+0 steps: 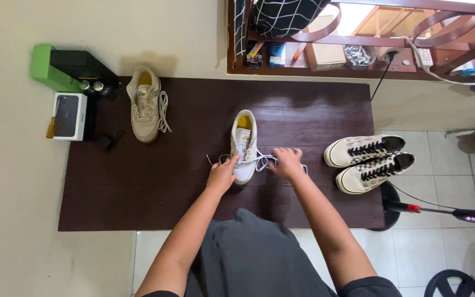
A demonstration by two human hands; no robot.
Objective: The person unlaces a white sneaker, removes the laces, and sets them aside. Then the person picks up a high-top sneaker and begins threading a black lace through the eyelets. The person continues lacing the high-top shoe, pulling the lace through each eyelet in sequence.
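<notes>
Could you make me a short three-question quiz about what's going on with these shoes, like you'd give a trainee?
1. True or false: both hands, the left hand and the right hand, are on the white lace of the white shoe.
2. How many shoes lie on the dark table? A) two B) four C) six
3. Which shoe has its lace lying loose beside it?

Key: 1 true. 2 B. 3 The beige shoe at the far left; the checkered pair is laced in black.
</notes>
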